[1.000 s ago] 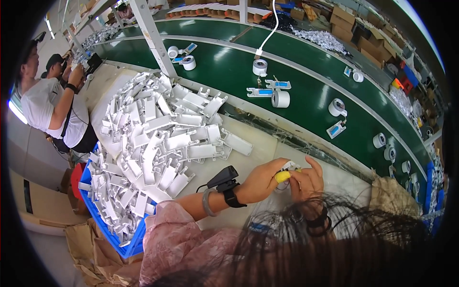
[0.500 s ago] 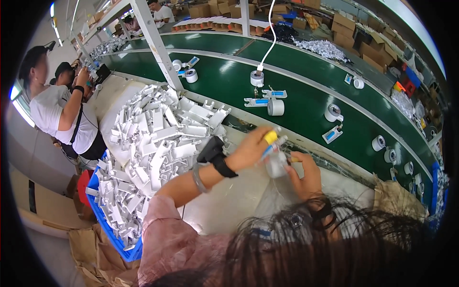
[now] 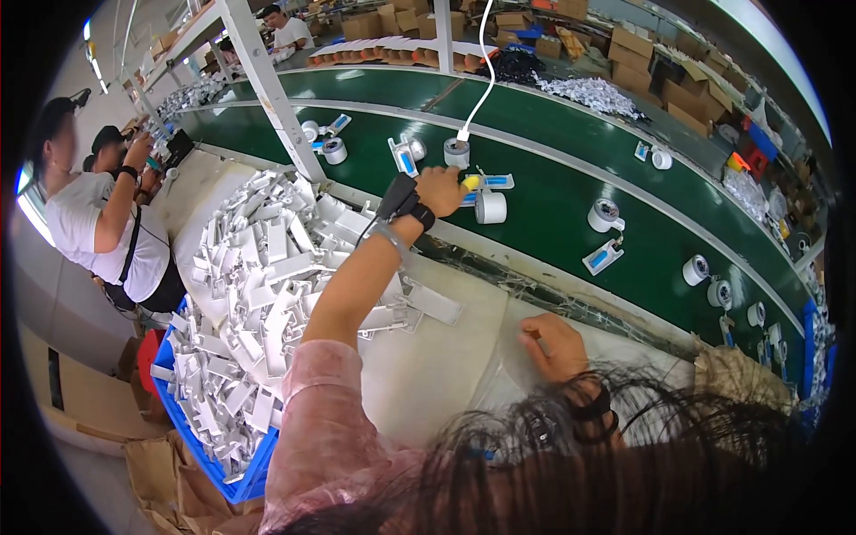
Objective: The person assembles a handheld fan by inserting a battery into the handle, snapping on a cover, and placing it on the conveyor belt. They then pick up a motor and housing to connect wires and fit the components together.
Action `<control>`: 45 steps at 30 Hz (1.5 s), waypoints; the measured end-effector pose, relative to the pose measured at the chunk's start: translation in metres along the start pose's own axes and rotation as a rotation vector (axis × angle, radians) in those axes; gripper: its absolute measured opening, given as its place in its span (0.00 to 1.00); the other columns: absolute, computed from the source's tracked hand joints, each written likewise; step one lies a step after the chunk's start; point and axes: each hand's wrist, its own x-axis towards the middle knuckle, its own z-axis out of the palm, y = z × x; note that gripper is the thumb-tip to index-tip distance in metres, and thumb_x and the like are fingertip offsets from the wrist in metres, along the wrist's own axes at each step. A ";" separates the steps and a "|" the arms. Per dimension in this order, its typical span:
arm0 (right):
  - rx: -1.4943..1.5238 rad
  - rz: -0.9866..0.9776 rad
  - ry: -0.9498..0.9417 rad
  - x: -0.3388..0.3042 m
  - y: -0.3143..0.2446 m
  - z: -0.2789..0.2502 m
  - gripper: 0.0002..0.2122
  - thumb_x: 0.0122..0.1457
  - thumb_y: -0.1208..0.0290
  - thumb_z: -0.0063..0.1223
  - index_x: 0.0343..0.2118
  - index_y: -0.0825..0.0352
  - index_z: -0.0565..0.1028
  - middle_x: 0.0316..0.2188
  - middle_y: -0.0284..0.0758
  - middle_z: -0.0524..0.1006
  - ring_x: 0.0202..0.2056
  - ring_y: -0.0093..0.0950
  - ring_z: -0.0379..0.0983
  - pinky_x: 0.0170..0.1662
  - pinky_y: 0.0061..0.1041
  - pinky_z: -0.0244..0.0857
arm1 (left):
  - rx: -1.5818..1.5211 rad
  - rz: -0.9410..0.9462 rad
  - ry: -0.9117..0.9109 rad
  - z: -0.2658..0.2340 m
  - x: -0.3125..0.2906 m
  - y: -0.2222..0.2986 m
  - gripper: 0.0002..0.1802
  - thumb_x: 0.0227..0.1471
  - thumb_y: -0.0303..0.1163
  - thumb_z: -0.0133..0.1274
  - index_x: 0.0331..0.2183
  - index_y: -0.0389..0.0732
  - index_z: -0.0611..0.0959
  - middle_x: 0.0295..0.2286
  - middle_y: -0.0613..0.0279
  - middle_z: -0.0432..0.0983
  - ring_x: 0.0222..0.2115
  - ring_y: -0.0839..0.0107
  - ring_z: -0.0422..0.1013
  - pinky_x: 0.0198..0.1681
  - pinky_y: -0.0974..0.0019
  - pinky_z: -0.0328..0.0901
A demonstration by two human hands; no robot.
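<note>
Green belt [image 3: 553, 192] ahead, carrying some ten scattered tape rolls [image 3: 489, 207] and blue-white packs [image 3: 600, 257]. Left hand [image 3: 441, 190] stretched over its near edge, grip closed round a yellow piece [image 3: 470, 182]. Right hand [image 3: 555, 343] flat on the pale worktop [image 3: 437, 366], fingers loosely curled, holding nothing visible. White brackets [image 3: 259, 267] heaped left, spilling from a blue crate [image 3: 192, 437].

Factory assy line: long green conveyor belt [image 3: 553, 143] w/ white tape rolls [image 3: 489, 207] at 12–3 o'clock, heaped white plastic parts [image 3: 259, 294] at 9, stacked brown cardboard cartons [image 3: 651, 53] at 1.
</note>
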 end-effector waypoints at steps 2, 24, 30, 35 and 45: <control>0.000 -0.007 -0.021 0.000 0.000 0.003 0.08 0.50 0.76 0.57 0.35 0.66 0.74 0.30 0.38 0.75 0.30 0.39 0.74 0.33 0.30 0.69 | -0.080 -0.108 -0.154 0.016 0.010 0.014 0.32 0.47 0.56 0.49 0.50 0.48 0.74 0.46 0.47 0.71 0.46 0.46 0.67 0.49 0.50 0.63; -0.052 0.090 0.223 0.009 -0.012 -0.075 0.05 0.51 0.79 0.57 0.32 0.69 0.75 0.29 0.41 0.75 0.31 0.43 0.72 0.33 0.32 0.67 | -0.850 0.820 -0.698 0.017 -0.155 0.188 0.10 0.44 0.33 0.54 0.32 0.39 0.79 0.26 0.55 0.76 0.29 0.61 0.74 0.32 0.61 0.66; -0.208 0.272 0.125 -0.011 -0.009 -0.111 0.07 0.50 0.78 0.58 0.33 0.69 0.75 0.31 0.42 0.75 0.35 0.42 0.73 0.37 0.32 0.66 | -0.758 1.421 -0.373 0.012 -0.211 0.246 0.09 0.41 0.29 0.52 0.30 0.42 0.80 0.28 0.58 0.75 0.30 0.58 0.72 0.33 0.57 0.66; -0.475 0.233 0.198 -0.017 0.005 -0.113 0.07 0.49 0.75 0.58 0.32 0.68 0.76 0.31 0.40 0.75 0.34 0.42 0.72 0.39 0.36 0.65 | -0.656 0.783 -0.350 -0.009 -0.159 0.219 0.11 0.40 0.28 0.52 0.32 0.42 0.78 0.36 0.57 0.73 0.35 0.54 0.70 0.36 0.55 0.65; -0.343 0.293 0.096 -0.016 -0.014 -0.126 0.09 0.50 0.74 0.60 0.33 0.70 0.75 0.31 0.42 0.75 0.32 0.43 0.73 0.33 0.33 0.65 | -0.316 0.638 -0.225 0.084 -0.024 0.187 0.27 0.35 0.34 0.60 0.44 0.45 0.79 0.36 0.54 0.74 0.38 0.54 0.71 0.44 0.57 0.67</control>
